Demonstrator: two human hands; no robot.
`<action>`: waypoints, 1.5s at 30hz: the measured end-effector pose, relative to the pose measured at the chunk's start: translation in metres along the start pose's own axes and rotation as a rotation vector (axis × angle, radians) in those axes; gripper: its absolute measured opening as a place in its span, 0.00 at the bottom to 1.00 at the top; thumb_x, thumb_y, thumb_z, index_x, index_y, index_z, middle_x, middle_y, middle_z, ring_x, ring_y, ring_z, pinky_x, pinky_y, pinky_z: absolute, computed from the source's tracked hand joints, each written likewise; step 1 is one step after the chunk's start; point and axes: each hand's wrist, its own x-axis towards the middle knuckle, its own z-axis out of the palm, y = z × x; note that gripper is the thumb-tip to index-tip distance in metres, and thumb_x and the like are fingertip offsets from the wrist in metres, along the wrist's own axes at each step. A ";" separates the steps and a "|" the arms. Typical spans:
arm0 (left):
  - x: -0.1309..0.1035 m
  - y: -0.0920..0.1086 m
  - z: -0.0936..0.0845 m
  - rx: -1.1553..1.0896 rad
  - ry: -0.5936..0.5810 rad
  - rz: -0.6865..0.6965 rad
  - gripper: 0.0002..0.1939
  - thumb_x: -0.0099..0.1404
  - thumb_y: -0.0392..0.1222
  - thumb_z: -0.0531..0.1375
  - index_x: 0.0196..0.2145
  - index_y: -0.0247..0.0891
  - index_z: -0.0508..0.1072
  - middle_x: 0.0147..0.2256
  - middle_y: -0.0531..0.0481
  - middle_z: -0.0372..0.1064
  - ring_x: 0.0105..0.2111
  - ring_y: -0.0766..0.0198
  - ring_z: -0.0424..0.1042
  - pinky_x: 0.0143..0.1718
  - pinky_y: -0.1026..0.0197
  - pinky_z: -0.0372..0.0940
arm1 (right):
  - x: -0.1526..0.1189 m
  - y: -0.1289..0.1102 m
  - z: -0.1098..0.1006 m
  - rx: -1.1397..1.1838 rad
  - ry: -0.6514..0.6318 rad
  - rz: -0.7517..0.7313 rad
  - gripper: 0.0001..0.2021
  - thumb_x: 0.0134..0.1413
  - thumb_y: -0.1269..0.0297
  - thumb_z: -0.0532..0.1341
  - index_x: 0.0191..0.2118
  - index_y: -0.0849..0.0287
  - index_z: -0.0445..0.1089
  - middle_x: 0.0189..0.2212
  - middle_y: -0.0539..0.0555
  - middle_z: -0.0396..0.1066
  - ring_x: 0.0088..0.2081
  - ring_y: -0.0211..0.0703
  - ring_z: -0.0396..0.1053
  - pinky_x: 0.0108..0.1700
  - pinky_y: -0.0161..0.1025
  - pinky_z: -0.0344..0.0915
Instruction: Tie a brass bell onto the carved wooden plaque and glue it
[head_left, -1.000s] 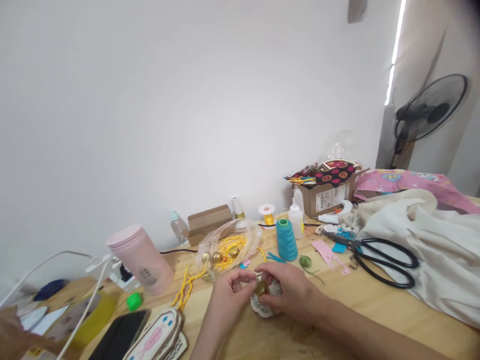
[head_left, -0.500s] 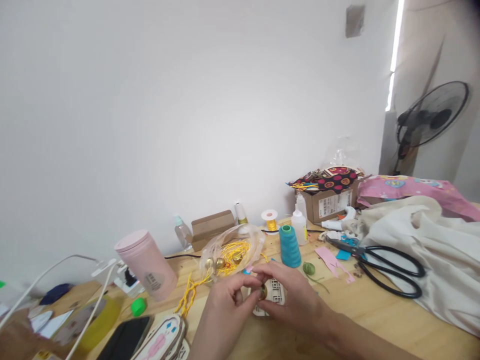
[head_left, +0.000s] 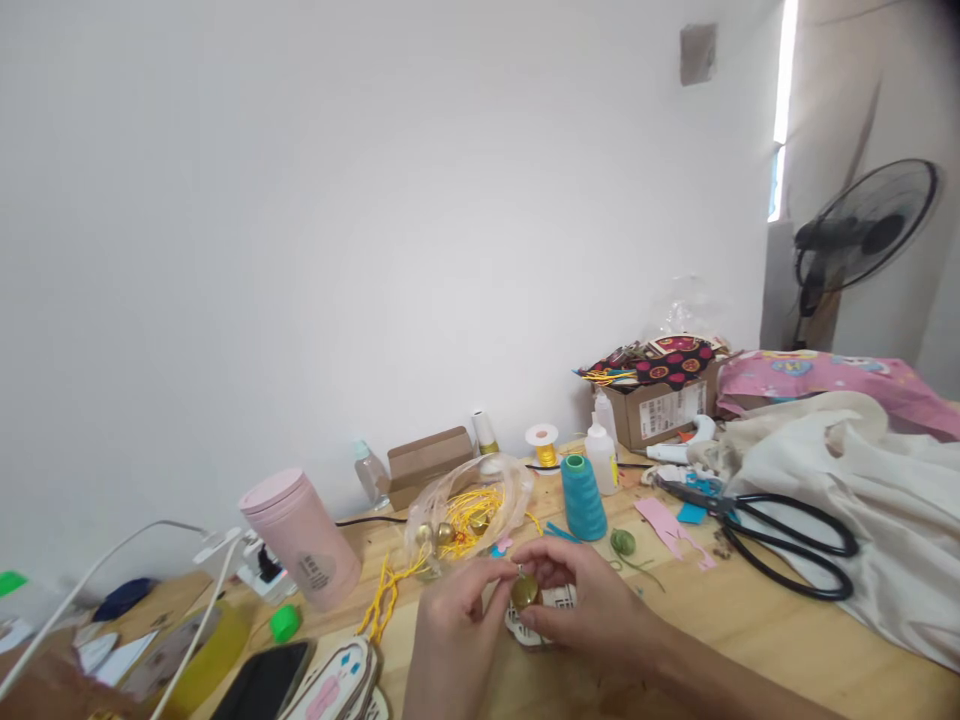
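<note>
A round gold bell sits between my two hands, above a pale cut-out wooden piece. My right hand has its thumb and fingers closed round the bell's right side. At the bell's top left, my left hand pinches with thumb and forefinger; what lies in that pinch is too small to make out. Behind the hands lie a clear bag with yellow cords and more gold bells. A teal thread cone stands beyond my right hand.
Black scissors and white cloth lie at right. A pink cup, a phone and stacked wooden pieces are at left. Glue bottles and a cardboard box stand behind.
The gold bell shows more fully now between the fingers, its face turned to view. The left hand's fingers have drawn toward its top. The whole view has shifted slightly.
</note>
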 end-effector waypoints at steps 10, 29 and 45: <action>-0.013 -0.009 0.015 0.047 0.075 -0.087 0.06 0.54 0.38 0.57 0.28 0.38 0.74 0.22 0.52 0.71 0.14 0.69 0.61 0.16 0.68 0.55 | 0.002 0.004 0.002 0.315 -0.086 0.188 0.08 0.42 0.64 0.58 0.29 0.63 0.71 0.26 0.52 0.70 0.30 0.40 0.67 0.33 0.35 0.62; -0.021 -0.009 0.025 0.014 0.094 -0.237 0.09 0.53 0.44 0.57 0.28 0.37 0.74 0.15 0.56 0.63 0.13 0.72 0.54 0.15 0.70 0.51 | 0.000 0.009 0.002 0.332 -0.024 0.242 0.04 0.39 0.67 0.59 0.22 0.63 0.66 0.19 0.48 0.66 0.23 0.33 0.62 0.27 0.30 0.58; -0.023 -0.010 0.026 -0.107 0.001 -0.341 0.11 0.53 0.45 0.57 0.30 0.38 0.75 0.15 0.56 0.62 0.14 0.71 0.53 0.17 0.69 0.50 | 0.000 0.013 -0.002 0.082 0.023 0.148 0.06 0.43 0.68 0.56 0.23 0.62 0.68 0.18 0.49 0.66 0.22 0.34 0.62 0.24 0.29 0.57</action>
